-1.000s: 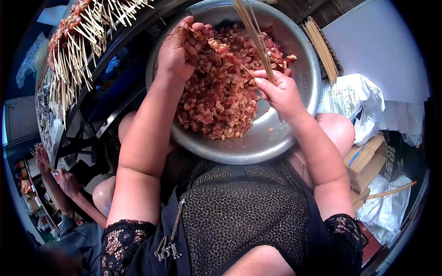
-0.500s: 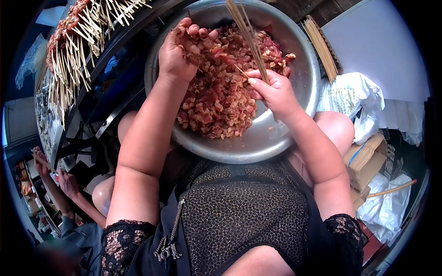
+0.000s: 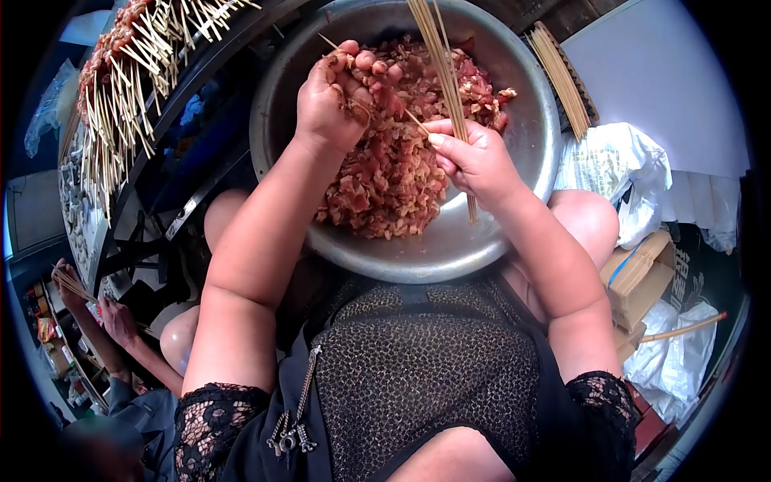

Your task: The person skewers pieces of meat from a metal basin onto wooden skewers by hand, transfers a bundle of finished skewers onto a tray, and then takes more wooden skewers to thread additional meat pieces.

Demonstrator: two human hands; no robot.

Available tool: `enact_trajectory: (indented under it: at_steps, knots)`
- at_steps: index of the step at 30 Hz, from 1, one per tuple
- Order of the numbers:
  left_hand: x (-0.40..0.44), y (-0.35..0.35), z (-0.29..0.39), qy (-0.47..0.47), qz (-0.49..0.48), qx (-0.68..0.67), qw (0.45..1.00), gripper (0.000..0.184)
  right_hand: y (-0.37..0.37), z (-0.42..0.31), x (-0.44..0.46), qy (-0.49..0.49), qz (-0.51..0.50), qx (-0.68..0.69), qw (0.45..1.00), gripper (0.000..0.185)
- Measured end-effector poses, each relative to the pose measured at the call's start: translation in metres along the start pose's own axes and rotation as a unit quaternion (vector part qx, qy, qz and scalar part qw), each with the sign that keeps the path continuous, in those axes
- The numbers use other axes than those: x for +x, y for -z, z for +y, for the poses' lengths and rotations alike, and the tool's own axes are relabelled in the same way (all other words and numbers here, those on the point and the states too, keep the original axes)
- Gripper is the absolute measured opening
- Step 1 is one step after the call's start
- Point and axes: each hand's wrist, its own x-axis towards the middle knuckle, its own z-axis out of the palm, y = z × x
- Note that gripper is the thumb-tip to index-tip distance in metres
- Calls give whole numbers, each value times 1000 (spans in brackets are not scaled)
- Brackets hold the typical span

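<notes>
A wide metal bowl (image 3: pixel 526 173) holds a heap of cut raw meat (image 3: pixel 391 189). Over the meat's upper left side, my left hand (image 3: pixel 337 96) is curled round some meat pieces, its fingertips smeared. A thin skewer tip sticks out past its fingers at the upper left. My right hand (image 3: pixel 474 157) grips a bundle of wooden skewers (image 3: pixel 440 60) that stands up from the fist. Between its thumb and forefinger it pinches one skewer (image 3: pixel 417 123), which points toward my left hand; the skewer's middle is hidden in the meat.
At the upper left, loaded meat skewers (image 3: pixel 132 80) lie on a table. More bare skewers (image 3: pixel 562 84) sit right of the bowl, above a white plastic bag (image 3: pixel 618 173) and cardboard (image 3: pixel 638 277). At the lower left, a co-worker's hands (image 3: pixel 118 321) hold skewers.
My left hand has moved slightly right, closer to my right hand, and a skewer tip now shows past its fingers. The upright bundle in my right hand has shifted a little.
</notes>
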Motion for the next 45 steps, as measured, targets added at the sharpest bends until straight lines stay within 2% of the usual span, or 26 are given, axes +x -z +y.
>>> enact_trajectory:
  at_steps: [2, 4, 6, 8, 11, 12, 13, 15, 16, 18, 20, 21, 22, 25, 27, 29, 30, 32, 33, 35, 37, 40, 41, 42, 43, 45]
  knots:
    - [1, -3, 2, -8, 1, 13, 1000, 20, 1, 0, 1, 20, -2, -23, 1000, 24]
    - [1, -3, 3, -17, 4, 26, 1000, 21, 2, 2, -1, 71, 16, -126, 989, 24]
    - [4, 5, -1, -22, 48, 90, 995, 25, 1, 10, 0, 89, 11, -138, 986, 23]
    - [3, 12, -11, -2, 49, 59, 997, 21, 4, 21, 1, 101, -7, -146, 984, 24]
    - [-2, 5, -13, 21, 49, 71, 996, 32, -7, 19, -2, 95, -3, -217, 971, 24]
    - [-6, -1, -12, 32, 58, 87, 994, 39, -12, 17, -5, 86, -8, -182, 980, 23]
    - [-8, -8, -11, 33, 57, 86, 994, 39, -15, 17, -5, 85, -6, -183, 979, 23]
    - [-10, -19, -12, 40, 154, 119, 980, 26, -20, 15, -6, 65, 1, -178, 982, 22]
    - [-8, -9, -10, 41, 154, 117, 980, 26, -19, 17, -6, 61, 1, -173, 983, 22]
    - [-5, 7, -2, 96, -73, 42, 992, 32, -16, 16, -7, 72, 18, -171, 982, 22]
    - [-8, -3, 1, 91, -48, 80, 991, 37, -1, 17, -6, 105, 34, -150, 982, 22]
    - [-11, -12, 2, 87, -22, 121, 989, 43, 4, 0, -13, 90, 56, -158, 982, 21]
    - [-4, -2, 10, 69, -88, 179, 978, 53, 14, -9, -18, 93, 63, -182, 977, 21]
    - [-6, 1, 20, 52, -5, 271, 961, 62, 49, -31, -31, 54, 72, -258, 962, 21]
    - [-9, 14, 21, 24, -31, 268, 963, 59, 64, -36, -37, 53, 101, -341, 933, 22]
    - [-19, 13, 19, -24, 28, 398, 917, 49, 82, -34, -35, 49, 91, -453, 886, 22]
    - [-23, 15, 19, -26, 28, 405, 913, 43, 87, -32, -35, 50, 94, -449, 887, 22]
    - [-32, 16, 24, -5, 33, 412, 910, 41, 96, -29, -34, 107, 77, -574, 808, 22]
    - [-38, 13, 25, 17, 41, 416, 908, 40, 99, -29, -34, 109, 77, -572, 809, 22]
    - [-44, 3, 29, 9, 50, 444, 895, 35, 105, -29, -33, 227, 163, -684, 674, 20]
    - [-48, -1, 39, 4, 21, 495, 869, 31, 115, -38, -32, 278, 236, -681, 635, 21]
    - [-45, -5, 44, -6, 26, 545, 838, 27, 114, -60, -39, 336, 244, -642, 645, 16]
    - [-43, -5, 45, -15, 25, 579, 815, 27, 103, -73, -48, 253, 157, -422, 856, 18]
    - [-42, -11, 41, -25, 52, 610, 791, 25, 92, -79, -53, 142, 51, -159, 976, 23]
    - [-36, -7, 38, -26, 55, 613, 788, 25, 86, -74, -52, 142, 47, -156, 976, 23]
    - [-15, 14, 32, -110, -33, 759, 641, 27, 77, -56, -44, 161, 28, 0, 987, 35]
